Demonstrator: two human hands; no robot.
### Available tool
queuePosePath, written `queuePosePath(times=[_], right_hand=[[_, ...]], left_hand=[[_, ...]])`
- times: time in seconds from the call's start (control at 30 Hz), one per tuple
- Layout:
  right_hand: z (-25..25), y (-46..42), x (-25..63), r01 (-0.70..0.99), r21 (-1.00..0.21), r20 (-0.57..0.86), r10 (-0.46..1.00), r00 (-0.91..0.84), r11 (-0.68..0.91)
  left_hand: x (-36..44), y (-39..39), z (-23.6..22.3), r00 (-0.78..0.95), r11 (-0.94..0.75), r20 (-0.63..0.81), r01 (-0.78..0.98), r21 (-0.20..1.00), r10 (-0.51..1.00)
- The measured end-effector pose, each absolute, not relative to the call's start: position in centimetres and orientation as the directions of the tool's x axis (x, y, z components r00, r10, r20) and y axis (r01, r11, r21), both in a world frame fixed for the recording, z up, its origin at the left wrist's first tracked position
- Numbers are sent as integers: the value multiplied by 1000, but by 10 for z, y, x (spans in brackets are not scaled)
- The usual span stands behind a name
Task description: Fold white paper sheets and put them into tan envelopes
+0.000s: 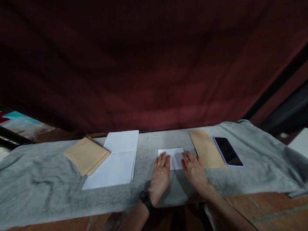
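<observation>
A small white folded paper lies flat on the grey cloth in front of me. My left hand, with a dark watch on its wrist, rests with fingers stretched out on the paper's left side. On its right side lies my right hand, fingers also extended and pressing down flat. Just beyond the right hand is a brown envelope. Both palms face down, and neither hand grasps anything.
To the left, several white sheets are stacked, with brown envelopes overlapping them. A phone in a pale purple case lies at the right. Grey cloth covers the bench. A dark red curtain hangs behind it.
</observation>
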State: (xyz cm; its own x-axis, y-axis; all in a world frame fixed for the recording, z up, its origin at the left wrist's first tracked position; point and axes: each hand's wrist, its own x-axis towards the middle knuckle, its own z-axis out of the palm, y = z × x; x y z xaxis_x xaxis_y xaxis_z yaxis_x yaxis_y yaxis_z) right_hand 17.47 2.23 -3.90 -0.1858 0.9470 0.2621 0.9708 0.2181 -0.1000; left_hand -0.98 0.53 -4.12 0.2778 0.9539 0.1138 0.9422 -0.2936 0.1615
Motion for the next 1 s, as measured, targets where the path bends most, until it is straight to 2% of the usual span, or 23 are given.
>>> queuePosePath(times=[0.17, 0.27, 0.4, 0.7, 1.0], right_hand=[[-41, 21, 158, 884, -245, 349, 887, -302, 398], [-46, 17, 146, 846, -272, 340, 868, -363, 460], [-54, 14, 139, 846, -245, 314, 865, -392, 473], [-73, 12, 143, 860, -124, 400, 818, -413, 495], [-72, 14, 154, 906, -89, 437, 834, -338, 414]], left_hand=[[-5, 3, -46, 261, -279, 133, 949, 145, 956], [-4, 3, -49, 258, -278, 126, 946, 170, 958], [-6, 3, -52, 247, -261, 91, 943, 206, 965], [-11, 2, -60, 218, -244, 139, 946, 214, 966], [-15, 1, -54, 186, -216, 164, 958, 188, 969]])
